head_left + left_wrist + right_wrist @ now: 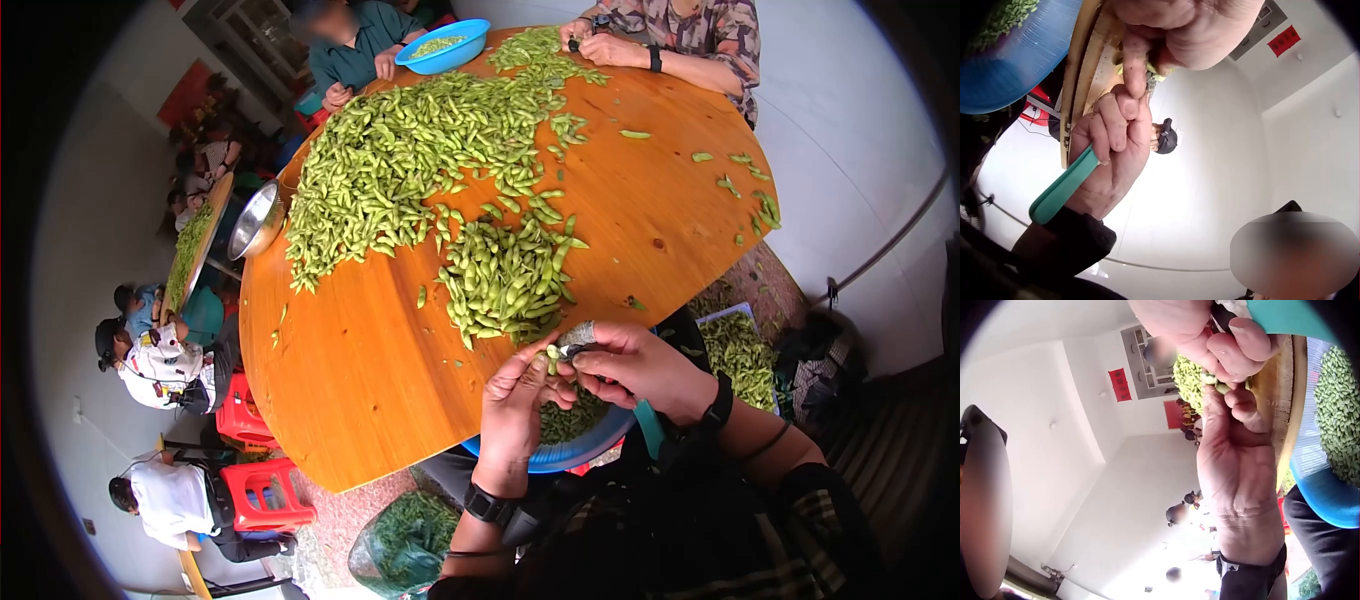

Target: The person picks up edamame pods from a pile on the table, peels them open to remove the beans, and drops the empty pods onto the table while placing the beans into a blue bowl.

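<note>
Left hand (512,412) pinches pod (553,353); right hand (665,372) grips tool (650,430). We should pinch firmly, steer clear of our fingertips, work over the bowl (545,463).

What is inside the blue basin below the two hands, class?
Shelled green beans lie inside the blue basin. The bottom beneath them is covered and cannot be seen. In the head view, the left hand hides part of the basin.

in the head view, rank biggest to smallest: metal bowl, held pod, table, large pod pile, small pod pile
1. Table
2. Large pod pile
3. Small pod pile
4. Metal bowl
5. Held pod
</note>
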The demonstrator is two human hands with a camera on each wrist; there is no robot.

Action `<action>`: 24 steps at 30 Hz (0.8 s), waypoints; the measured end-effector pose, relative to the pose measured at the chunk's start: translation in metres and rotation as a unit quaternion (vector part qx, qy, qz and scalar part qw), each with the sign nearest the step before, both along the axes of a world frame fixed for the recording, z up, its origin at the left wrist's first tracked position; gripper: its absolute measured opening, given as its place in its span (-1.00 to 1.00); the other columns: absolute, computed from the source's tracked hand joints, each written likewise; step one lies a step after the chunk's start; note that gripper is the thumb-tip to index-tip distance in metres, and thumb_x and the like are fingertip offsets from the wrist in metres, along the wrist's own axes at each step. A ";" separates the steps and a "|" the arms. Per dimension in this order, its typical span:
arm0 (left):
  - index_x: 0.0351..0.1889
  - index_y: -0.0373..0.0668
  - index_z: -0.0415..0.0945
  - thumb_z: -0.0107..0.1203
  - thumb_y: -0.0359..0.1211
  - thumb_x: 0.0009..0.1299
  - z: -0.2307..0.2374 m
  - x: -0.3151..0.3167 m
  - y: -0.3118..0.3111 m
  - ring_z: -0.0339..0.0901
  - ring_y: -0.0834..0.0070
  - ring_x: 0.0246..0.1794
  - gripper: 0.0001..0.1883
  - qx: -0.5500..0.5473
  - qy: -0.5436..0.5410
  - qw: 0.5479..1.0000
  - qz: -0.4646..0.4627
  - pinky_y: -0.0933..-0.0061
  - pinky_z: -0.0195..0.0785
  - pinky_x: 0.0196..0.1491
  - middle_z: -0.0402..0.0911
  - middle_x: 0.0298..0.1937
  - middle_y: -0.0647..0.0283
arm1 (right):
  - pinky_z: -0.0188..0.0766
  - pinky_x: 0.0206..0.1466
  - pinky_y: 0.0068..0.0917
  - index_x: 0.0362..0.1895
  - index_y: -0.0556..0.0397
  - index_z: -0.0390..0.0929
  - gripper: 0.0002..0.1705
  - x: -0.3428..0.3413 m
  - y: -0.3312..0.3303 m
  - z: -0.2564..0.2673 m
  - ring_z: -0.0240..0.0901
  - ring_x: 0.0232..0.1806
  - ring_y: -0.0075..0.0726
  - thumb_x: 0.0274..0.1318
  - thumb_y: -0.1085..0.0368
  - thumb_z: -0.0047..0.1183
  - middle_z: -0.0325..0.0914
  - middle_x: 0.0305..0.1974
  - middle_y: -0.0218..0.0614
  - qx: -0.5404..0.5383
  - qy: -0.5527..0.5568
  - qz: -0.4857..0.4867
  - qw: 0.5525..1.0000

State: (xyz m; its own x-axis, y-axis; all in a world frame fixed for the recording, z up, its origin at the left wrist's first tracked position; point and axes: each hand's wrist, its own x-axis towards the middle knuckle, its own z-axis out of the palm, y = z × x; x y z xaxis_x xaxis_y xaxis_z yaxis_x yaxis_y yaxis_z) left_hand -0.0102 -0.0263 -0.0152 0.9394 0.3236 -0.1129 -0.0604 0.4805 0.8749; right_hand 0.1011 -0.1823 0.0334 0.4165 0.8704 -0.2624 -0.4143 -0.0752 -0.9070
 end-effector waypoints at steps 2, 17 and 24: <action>0.19 -0.32 0.43 -0.10 -0.35 0.56 -0.001 -0.001 0.003 0.61 0.47 -0.37 -0.67 -0.036 -0.012 0.999 0.002 0.54 0.52 -0.26 0.64 -0.23 0.15 | -0.03 -0.66 -0.69 -0.15 0.12 0.45 -0.86 0.000 0.002 0.002 0.09 -0.71 -0.75 0.36 0.33 -0.11 0.31 -0.59 -0.56 -0.003 0.013 0.000 1.000; 0.07 -0.33 0.45 -0.09 -0.37 0.56 0.000 0.010 -0.017 0.53 0.61 -0.47 -0.75 0.099 0.009 0.992 0.084 0.60 0.46 -0.38 0.59 -0.34 0.28 | 0.03 -0.65 -0.72 -0.09 0.14 0.49 -0.83 -0.009 0.010 -0.015 0.15 -0.70 -0.75 0.37 0.38 -0.14 0.39 -0.55 -0.52 -0.005 -0.048 -0.060 0.997; -0.09 -0.27 0.41 -0.03 -0.34 0.53 -0.009 0.013 -0.012 0.55 0.57 -0.46 -0.83 0.063 -0.020 0.993 0.103 0.58 0.47 -0.40 0.64 -0.24 0.17 | 0.01 -0.66 -0.73 -0.05 0.12 0.46 -0.83 -0.016 0.012 -0.013 0.10 -0.70 -0.77 0.38 0.38 -0.14 0.35 -0.57 -0.53 0.007 -0.034 -0.129 0.991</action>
State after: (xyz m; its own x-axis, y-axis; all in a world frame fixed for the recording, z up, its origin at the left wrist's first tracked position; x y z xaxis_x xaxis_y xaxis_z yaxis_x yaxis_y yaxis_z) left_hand 0.0026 -0.0385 -0.0242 0.8551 0.5180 -0.0238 -0.1809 0.3410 0.9225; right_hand 0.0851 -0.1701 0.0206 0.6415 0.7363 -0.2151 -0.3567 0.0381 -0.9334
